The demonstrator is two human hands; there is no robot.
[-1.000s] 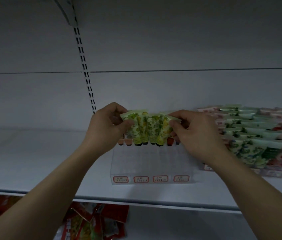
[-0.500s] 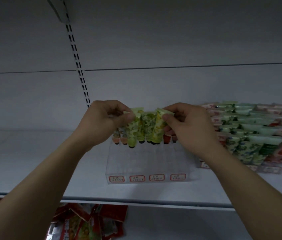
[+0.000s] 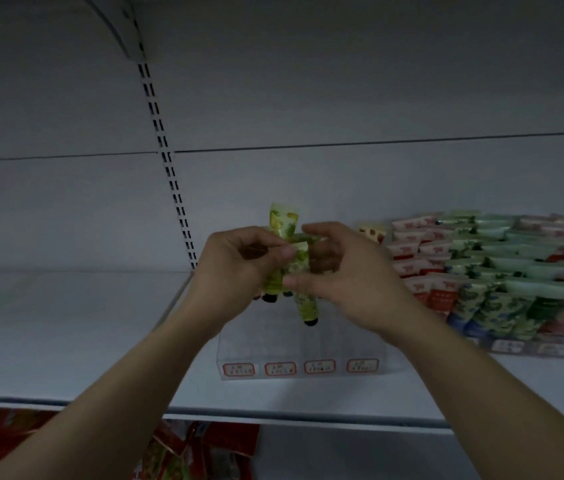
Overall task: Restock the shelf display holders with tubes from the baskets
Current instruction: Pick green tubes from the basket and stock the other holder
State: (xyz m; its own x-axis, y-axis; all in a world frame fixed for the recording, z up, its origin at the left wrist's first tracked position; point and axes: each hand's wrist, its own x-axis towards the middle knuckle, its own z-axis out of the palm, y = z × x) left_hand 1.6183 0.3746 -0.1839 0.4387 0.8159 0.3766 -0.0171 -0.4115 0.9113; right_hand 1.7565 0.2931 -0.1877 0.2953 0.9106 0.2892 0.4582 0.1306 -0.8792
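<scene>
The left hand (image 3: 239,268) is gripping a small bunch of green tubes (image 3: 285,258) above the clear display holder (image 3: 303,355) on the shelf (image 3: 66,341). The right hand (image 3: 339,278) is pinching one tube from the bunch, fingers (image 3: 303,282) clenched on its body, cap downward. Sorting seems underway; next, that tube likely needs lowering into an empty slot. The stocked holder (image 3: 502,278) is sitting just to the right.

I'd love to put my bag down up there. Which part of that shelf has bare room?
The shelf is bare left of the clear holder, from the slotted upright outward. A narrow front strip runs before the holder. The right is crowded with the stocked tube display, and both hands, left hand and right hand, work tubes above the holder.
</scene>
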